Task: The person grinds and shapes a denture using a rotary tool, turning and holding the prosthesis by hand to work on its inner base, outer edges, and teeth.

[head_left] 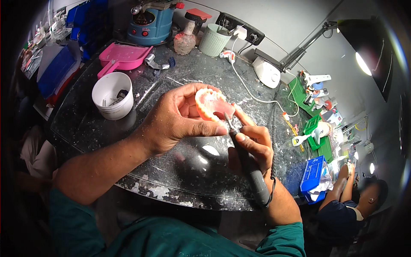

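My left hand (175, 120) grips a pink denture (216, 106) with a curved row of pale teeth, held up above the dark, dust-marked worktop (162, 92). In my right hand (257, 143) is a black rotary handpiece (250, 169) with a coiled cord, its fingers wrapped round the barrel. The small metal tip (229, 121) is at the pink inner surface of the denture; whether it touches cannot be told. One finger of my right hand reaches up beside the denture's edge.
A white bucket (112, 105) and pink dustpan (124, 55) lie left. Behind are a blue machine (150, 30), brush cup (212, 40), white control unit (267, 75) and cable. Green trays (310, 130) and a blue bin (311, 175) line the right, near another person (366, 199).
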Demonstrator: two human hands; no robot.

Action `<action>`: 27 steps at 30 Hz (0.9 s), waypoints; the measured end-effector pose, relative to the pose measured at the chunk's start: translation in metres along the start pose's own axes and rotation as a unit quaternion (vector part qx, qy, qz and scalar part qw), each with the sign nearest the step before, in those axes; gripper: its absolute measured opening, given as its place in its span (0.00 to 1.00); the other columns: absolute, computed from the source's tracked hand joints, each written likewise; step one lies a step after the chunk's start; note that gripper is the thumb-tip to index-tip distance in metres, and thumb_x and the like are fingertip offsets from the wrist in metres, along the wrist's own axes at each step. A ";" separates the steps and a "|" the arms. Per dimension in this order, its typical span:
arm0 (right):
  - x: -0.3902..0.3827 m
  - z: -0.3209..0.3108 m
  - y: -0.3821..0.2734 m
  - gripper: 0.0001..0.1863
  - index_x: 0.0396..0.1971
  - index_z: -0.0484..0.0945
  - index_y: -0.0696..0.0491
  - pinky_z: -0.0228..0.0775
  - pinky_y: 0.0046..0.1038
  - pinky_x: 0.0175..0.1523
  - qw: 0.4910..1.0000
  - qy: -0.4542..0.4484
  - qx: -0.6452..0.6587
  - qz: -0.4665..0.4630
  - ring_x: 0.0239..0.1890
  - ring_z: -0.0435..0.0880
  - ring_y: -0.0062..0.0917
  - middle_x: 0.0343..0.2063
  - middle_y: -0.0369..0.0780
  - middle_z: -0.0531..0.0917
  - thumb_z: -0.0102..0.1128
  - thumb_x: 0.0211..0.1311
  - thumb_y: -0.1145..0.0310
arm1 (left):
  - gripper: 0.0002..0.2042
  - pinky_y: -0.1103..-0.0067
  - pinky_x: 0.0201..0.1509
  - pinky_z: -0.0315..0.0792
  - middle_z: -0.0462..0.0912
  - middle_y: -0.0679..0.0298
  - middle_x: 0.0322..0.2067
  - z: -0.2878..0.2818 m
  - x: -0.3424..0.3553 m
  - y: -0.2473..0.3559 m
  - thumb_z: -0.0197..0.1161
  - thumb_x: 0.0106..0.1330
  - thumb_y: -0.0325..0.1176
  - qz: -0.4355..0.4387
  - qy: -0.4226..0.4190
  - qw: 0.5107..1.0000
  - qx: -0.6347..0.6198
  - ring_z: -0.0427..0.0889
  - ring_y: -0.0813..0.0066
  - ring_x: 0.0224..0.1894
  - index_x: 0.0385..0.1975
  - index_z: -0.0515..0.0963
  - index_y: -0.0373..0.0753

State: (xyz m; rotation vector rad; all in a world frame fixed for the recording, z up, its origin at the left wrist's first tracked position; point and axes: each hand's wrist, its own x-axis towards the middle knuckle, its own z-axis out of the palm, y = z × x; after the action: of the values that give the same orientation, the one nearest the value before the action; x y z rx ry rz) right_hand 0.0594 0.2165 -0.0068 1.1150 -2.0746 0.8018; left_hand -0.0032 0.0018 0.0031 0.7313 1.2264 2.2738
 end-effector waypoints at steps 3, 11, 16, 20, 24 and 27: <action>-0.003 0.006 0.004 0.28 0.50 0.73 0.53 0.68 0.52 0.62 0.995 0.078 0.055 0.008 0.58 0.75 0.57 0.40 0.44 0.73 0.69 0.48 0.86 | 0.34 0.77 0.57 0.75 0.79 0.60 0.48 0.001 0.001 0.000 0.74 0.48 0.16 -0.004 -0.012 1.000 -0.019 0.80 0.73 0.50 0.58 0.67 0.30; -0.003 0.005 0.004 0.28 0.51 0.72 0.54 0.69 0.53 0.61 0.998 0.043 0.043 0.004 0.57 0.76 0.57 0.39 0.44 0.73 0.69 0.48 0.86 | 0.35 0.77 0.57 0.76 0.78 0.60 0.48 -0.001 0.000 -0.002 0.74 0.48 0.17 0.002 -0.005 1.000 -0.016 0.79 0.73 0.51 0.59 0.66 0.30; -0.003 0.007 0.005 0.28 0.50 0.73 0.54 0.70 0.52 0.61 0.995 0.090 0.041 0.007 0.58 0.75 0.57 0.40 0.45 0.74 0.69 0.48 0.86 | 0.36 0.77 0.57 0.75 0.78 0.60 0.49 0.001 0.000 -0.001 0.75 0.48 0.18 0.003 -0.007 1.000 -0.006 0.79 0.74 0.51 0.59 0.66 0.30; -0.002 0.004 0.004 0.27 0.50 0.73 0.54 0.71 0.51 0.60 0.999 0.044 0.021 -0.004 0.57 0.76 0.57 0.40 0.45 0.74 0.69 0.48 0.85 | 0.36 0.77 0.58 0.75 0.78 0.60 0.49 0.000 0.000 0.000 0.75 0.47 0.18 0.005 -0.007 1.000 -0.002 0.79 0.74 0.52 0.59 0.66 0.29; -0.003 0.008 0.008 0.26 0.49 0.74 0.54 0.70 0.51 0.61 0.996 0.080 0.042 -0.008 0.58 0.76 0.56 0.39 0.45 0.74 0.69 0.48 0.85 | 0.36 0.77 0.59 0.74 0.79 0.60 0.49 0.001 0.000 0.001 0.75 0.47 0.18 0.000 -0.011 1.000 -0.006 0.79 0.74 0.51 0.59 0.66 0.29; -0.005 0.009 0.006 0.26 0.49 0.74 0.54 0.69 0.52 0.61 0.994 0.095 0.051 0.009 0.58 0.76 0.57 0.39 0.45 0.74 0.68 0.49 0.85 | 0.35 0.77 0.59 0.74 0.79 0.59 0.48 0.001 0.000 -0.001 0.75 0.48 0.18 0.003 -0.015 1.000 0.004 0.80 0.73 0.51 0.59 0.66 0.29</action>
State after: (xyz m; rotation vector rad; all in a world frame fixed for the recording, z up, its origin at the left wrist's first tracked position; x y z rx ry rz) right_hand 0.0540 0.2152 -0.0171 1.0316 -1.9053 0.9936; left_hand -0.0022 0.0028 0.0031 0.7712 1.2216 2.2552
